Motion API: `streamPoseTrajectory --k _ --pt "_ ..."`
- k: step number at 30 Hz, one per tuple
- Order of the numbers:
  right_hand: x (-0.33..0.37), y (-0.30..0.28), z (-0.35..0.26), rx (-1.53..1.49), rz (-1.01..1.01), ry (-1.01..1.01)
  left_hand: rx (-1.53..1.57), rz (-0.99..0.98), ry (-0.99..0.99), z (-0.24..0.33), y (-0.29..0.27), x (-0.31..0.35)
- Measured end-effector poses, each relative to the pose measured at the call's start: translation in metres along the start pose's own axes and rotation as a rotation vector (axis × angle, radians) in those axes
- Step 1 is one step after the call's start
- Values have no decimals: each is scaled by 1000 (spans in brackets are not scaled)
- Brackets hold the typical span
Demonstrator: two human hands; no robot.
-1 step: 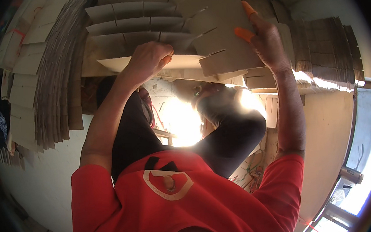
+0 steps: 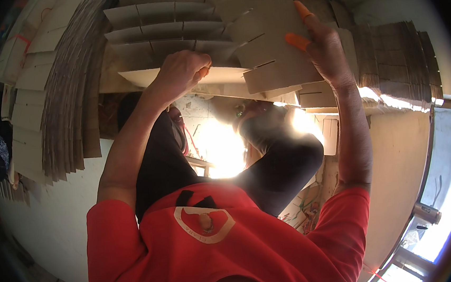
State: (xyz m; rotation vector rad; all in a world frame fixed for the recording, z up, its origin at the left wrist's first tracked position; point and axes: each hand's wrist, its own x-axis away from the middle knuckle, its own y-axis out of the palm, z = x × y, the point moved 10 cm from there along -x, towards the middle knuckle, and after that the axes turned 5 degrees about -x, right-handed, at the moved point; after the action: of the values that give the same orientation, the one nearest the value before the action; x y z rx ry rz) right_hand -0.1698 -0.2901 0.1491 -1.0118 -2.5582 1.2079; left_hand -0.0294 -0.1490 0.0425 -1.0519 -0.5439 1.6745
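Note:
My left hand (image 2: 184, 72) is closed at the nearest upright cardboard strip (image 2: 225, 74), with an orange cover showing on a fingertip. Behind that strip stand several parallel cardboard dividers (image 2: 166, 31) with slots cut in them. To the right, a larger slotted cardboard sheet (image 2: 272, 31) lies tilted across the ends of the dividers. My right hand (image 2: 324, 48) grips this sheet by its right edge, the thumb on its face and a finger along the edge, both in orange fingertip covers. Its other fingers are partly hidden.
A tall stack of slotted cardboard (image 2: 68, 95) stands at the left, and another cardboard stack (image 2: 394, 59) is at the right. My legs (image 2: 285, 163) are under the work surface. Bright light glares between them. A pale panel (image 2: 397, 175) is at the right.

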Motion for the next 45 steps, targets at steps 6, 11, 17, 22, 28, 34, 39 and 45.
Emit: streamPoseTrajectory --k 6,11,17,22,28,34,39,45 --pt "-7 10 0 -15 -55 -46 20 3 3 -4 2 -1" --pt "-22 24 -10 32 -178 -120 10 -10 -3 -5 5 -3" --pt "-28 76 10 175 -268 4 -22 -85 -54 -12 12 -6" --pt "-18 69 -1 163 -129 -157 13 -91 -94 -14 11 -7" --pt "13 64 -11 136 -199 11 6 -101 -118 -13 11 -5" --pt "9 77 -12 -39 -324 237 -28 -90 -96 -11 15 -7" --pt "-6 78 -13 58 -363 26 -34 -93 -103 -8 14 -10" --pt "-4 74 -12 129 -248 -160 -22 -86 -121 -8 13 -9"
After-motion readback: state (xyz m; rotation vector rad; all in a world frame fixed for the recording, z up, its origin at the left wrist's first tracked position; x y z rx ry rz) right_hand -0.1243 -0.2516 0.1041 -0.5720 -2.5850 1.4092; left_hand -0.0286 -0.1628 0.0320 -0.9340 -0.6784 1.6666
